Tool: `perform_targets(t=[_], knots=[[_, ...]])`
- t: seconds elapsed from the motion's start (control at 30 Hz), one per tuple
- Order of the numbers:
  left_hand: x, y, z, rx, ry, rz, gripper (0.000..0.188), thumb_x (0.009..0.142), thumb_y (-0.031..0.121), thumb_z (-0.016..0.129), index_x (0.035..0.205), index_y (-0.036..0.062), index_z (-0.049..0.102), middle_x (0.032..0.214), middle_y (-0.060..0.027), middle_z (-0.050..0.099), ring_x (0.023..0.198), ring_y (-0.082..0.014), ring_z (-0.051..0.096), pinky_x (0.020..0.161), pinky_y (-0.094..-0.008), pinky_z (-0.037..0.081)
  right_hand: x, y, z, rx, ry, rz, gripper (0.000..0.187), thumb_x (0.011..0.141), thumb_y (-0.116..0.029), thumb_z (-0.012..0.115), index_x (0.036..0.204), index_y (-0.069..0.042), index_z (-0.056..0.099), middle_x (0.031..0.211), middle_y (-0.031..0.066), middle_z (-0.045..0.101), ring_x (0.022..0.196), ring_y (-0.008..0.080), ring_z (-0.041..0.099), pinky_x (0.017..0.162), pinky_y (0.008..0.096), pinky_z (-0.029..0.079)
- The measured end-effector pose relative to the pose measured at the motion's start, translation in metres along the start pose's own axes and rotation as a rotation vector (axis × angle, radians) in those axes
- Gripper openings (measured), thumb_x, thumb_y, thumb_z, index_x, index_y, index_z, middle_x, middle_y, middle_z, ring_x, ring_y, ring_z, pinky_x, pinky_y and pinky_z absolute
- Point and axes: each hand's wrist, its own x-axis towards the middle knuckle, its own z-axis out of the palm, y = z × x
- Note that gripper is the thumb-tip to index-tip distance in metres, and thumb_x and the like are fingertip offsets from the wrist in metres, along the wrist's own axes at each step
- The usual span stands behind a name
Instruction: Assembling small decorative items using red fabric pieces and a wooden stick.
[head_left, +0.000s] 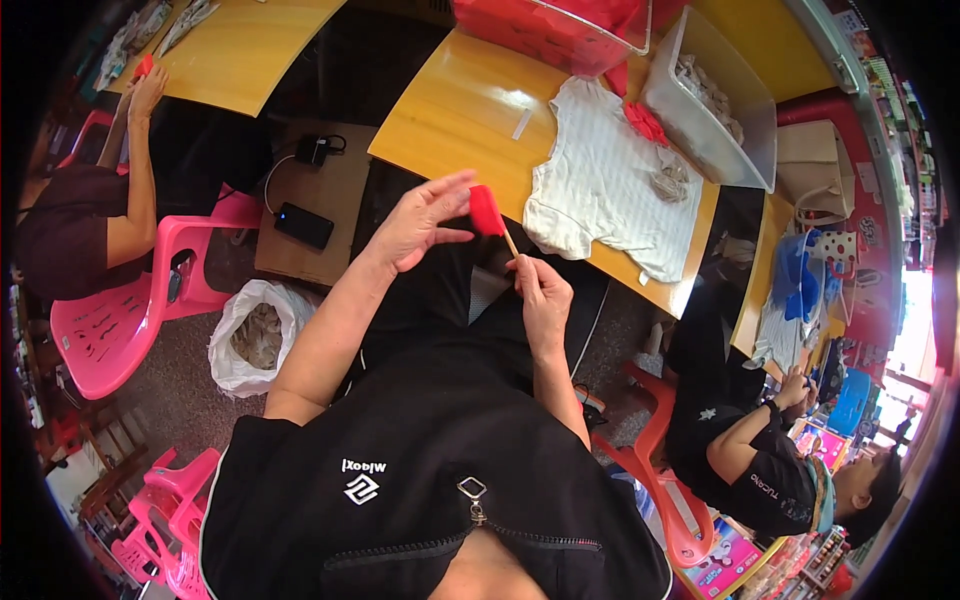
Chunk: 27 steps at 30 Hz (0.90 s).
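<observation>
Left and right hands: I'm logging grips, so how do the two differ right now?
The left hand is open and spread; the right hand pinches a thin stick. The left hand is beside the red piece, contact unclear; the right hand is lower in the picture, gripping below that piece. Both are bare.

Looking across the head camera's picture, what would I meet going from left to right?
Large pink chair, black handheld device, left hand's fingers, red piece on a stick, right hand's fingers, clear plastic bin, polka-dot item.
</observation>
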Motion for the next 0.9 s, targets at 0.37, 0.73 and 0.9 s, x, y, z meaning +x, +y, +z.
perform_targets(t=[0.37,0.73,0.9], knots=[[0.005,-0.006,0.001,-0.121,-0.012,-0.1,0.032,0.096,0.015,0.051,0.121,-0.0042,0.053,0.111,-0.0128,0.063,0.097,-0.0206,0.065,0.085,-0.037,0.054,-0.005,-0.009,0.004,-0.214,-0.128,0.094,0.021,0.093,-0.018,0.058,0.087,0.0,0.066,0.064,0.0022,0.054,0.053,0.0105,0.05,0.05,0.025,0.039],[0.006,-0.027,0.009,-0.281,-0.019,-0.048,0.028,0.095,0.011,0.05,0.12,-0.0023,0.054,0.114,-0.0135,0.062,0.101,-0.0233,0.063,0.09,-0.039,0.052,0.0,0.013,-0.001,0.904,-0.222,0.566,0.024,0.096,-0.022,0.052,0.094,0.0,0.062,0.067,-0.0034,0.049,0.05,0.0018,0.032,0.044,0.0171,0.024],[-0.002,-0.034,0.007,-0.261,-0.048,-0.101,0.03,0.093,0.014,0.056,0.12,0.0002,0.056,0.114,-0.0116,0.062,0.1,-0.0196,0.063,0.088,-0.0361,0.051,0.004,0.006,-0.006,0.838,-0.237,0.48,0.023,0.096,-0.022,0.053,0.094,-0.001,0.062,0.064,-0.0041,0.048,0.049,0.0018,0.032,0.044,0.017,0.025]])
